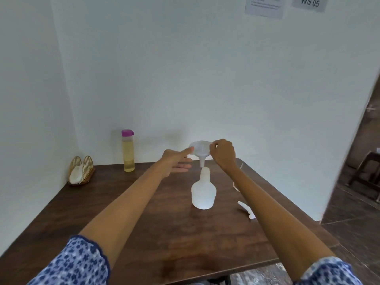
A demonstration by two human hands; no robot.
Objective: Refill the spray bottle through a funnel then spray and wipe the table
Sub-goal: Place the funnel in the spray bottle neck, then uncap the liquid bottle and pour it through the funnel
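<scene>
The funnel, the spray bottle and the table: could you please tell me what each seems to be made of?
The funnel looks like translucent white plastic, since the wall shows faintly through its bowl. The spray bottle seems to be the same milky, matte plastic, with a soft glow through its body. The table looks like dark brown wood or a wood-grain laminate, semi-gloss, with streaked grain and dull reflections; which one I cannot tell.

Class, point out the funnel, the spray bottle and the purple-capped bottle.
funnel [199,148], head view, on its bowl
spray bottle [203,195], head view, on its body
purple-capped bottle [128,155], head view, on its yellow-filled body
</scene>
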